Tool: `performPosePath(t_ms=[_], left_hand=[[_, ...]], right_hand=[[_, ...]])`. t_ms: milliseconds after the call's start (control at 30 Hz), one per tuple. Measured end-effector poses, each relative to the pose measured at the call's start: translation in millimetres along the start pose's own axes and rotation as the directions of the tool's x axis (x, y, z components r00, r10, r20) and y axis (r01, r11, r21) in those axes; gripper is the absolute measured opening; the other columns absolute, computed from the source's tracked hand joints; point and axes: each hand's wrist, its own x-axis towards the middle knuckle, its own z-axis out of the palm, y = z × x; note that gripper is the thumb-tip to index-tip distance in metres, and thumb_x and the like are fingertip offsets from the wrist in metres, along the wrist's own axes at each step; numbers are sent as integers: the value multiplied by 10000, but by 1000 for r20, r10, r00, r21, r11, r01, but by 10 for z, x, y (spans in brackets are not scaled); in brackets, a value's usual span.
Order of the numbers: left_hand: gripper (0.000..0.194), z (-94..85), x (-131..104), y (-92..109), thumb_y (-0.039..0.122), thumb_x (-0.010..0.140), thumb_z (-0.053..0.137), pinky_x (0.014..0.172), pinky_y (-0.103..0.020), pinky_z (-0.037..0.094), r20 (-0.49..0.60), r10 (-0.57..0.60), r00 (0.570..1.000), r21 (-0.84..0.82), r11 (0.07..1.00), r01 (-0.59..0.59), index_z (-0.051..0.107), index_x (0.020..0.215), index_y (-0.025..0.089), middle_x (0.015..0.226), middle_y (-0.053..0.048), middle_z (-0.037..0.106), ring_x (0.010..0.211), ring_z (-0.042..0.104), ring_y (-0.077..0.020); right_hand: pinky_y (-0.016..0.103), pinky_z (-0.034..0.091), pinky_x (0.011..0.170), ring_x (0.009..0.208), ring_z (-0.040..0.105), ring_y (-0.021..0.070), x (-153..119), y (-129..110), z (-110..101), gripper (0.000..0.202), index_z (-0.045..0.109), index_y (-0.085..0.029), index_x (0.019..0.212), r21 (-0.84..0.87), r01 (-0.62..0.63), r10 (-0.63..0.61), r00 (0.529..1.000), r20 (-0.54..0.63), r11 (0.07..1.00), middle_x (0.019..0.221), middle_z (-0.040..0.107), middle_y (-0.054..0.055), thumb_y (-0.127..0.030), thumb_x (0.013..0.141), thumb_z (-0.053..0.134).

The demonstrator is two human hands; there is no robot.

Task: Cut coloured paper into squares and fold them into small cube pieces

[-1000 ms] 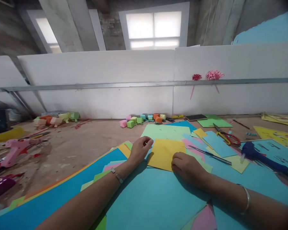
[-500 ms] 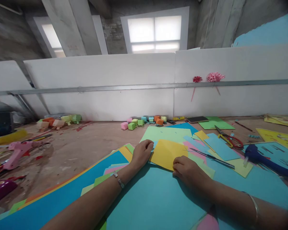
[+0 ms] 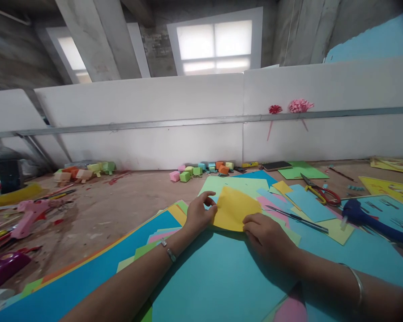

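A yellow sheet of paper (image 3: 237, 208) is held up between my hands, its near edge bowed slightly. My left hand (image 3: 200, 211) pinches its left edge, thumb and forefinger curved toward each other. At the lower right corner, my right hand (image 3: 263, 232) has its fingers closed on the paper. Beneath both hands lies a large light-blue sheet (image 3: 218, 277), with a pale green sheet (image 3: 210, 184) just beyond. Tweezers (image 3: 297, 219) rest on the papers to the right of the yellow sheet.
Scissors (image 3: 322, 192) and a dark blue glue gun (image 3: 376, 223) lie at right. Small paper cubes (image 3: 197, 171) and a phone (image 3: 277, 166) sit by the white board. A pink glue gun (image 3: 30, 214) and a purple tape dispenser (image 3: 8, 268) are at left.
The yellow paper has been lifted and bowed a little, its near edge rising. My left fingers have parted into a wider curve at its left edge; my right hand has moved slightly up.
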Motion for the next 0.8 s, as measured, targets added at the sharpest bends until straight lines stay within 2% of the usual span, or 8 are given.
performPosePath(t_ms=[100, 200, 267, 367, 533, 600, 700, 800], left_hand=[[347, 5, 4, 14, 245, 734, 582, 704, -286, 447, -65, 13, 998, -128, 992, -22, 612, 1077, 200, 777, 0, 636, 744, 593, -173], [380, 25, 12, 12, 317, 768, 582, 630, -256, 443, -84, -7, 996, -260, 966, -15, 601, 1120, 176, 797, -5, 596, 682, 562, -144], [427, 36, 14, 14, 355, 765, 608, 600, -242, 435, -74, -28, 997, -332, 943, 1, 603, 1146, 161, 794, -2, 574, 652, 538, -127], [493, 38, -1, 38, 392, 756, 647, 605, -237, 446, -29, -71, 997, -416, 908, 53, 599, 1178, 141, 787, 2, 561, 654, 538, -119], [629, 3, -45, 123, 367, 673, 760, 661, -284, 518, 126, -159, 979, -488, 849, 201, 577, 1232, 147, 924, -56, 624, 717, 627, -148], [687, -8, -50, 139, 330, 619, 807, 655, -295, 530, 176, -183, 967, -490, 836, 247, 579, 1244, 160, 995, -84, 640, 712, 634, -150], [643, -9, -37, 124, 291, 569, 839, 626, -273, 523, 190, -213, 958, -473, 836, 280, 638, 1162, 147, 993, -91, 647, 688, 608, -132], [592, 4, -14, 80, 265, 547, 846, 598, -246, 500, 158, -240, 958, -450, 846, 286, 669, 1095, 128, 910, -62, 644, 655, 581, -116]], right_hand=[[321, 465, 689, 803, 620, 210, 15, 17, 3, 212, 663, -107, 855, -189, 178, -214, 958, -192, 966, 899, 701, 129, -47, 916, 469], [302, 441, 665, 714, 591, 180, 44, 89, -19, 179, 614, -137, 806, -186, 230, -278, 913, -297, 955, 774, 679, 85, -75, 926, 495], [287, 442, 633, 664, 569, 170, 55, 148, -25, 170, 581, -159, 790, -130, 219, -252, 902, -351, 967, 716, 650, 61, -95, 928, 506], [267, 477, 612, 679, 588, 168, 50, 205, -16, 97, 572, -166, 910, -61, 191, -199, 895, -400, 980, 755, 649, 61, -134, 950, 490], [258, 545, 661, 768, 648, 164, 17, 169, -25, 152, 535, -202, 1108, 39, 155, -125, 899, -420, 987, 836, 667, 42, -194, 967, 480], [263, 560, 676, 770, 658, 163, 6, 138, -39, 187, 539, -213, 1142, 124, 136, -75, 911, -405, 983, 834, 670, 31, -223, 959, 504], [257, 562, 647, 704, 650, 151, 3, 116, -63, 255, 562, -212, 1161, 276, 82, 14, 944, -331, 957, 795, 673, 15, -296, 921, 584], [247, 540, 584, 640, 625, 146, 21, 129, -83, 240, 628, -198, 1042, 403, -21, 128, 962, -242, 915, 748, 674, 15, -363, 869, 646]])
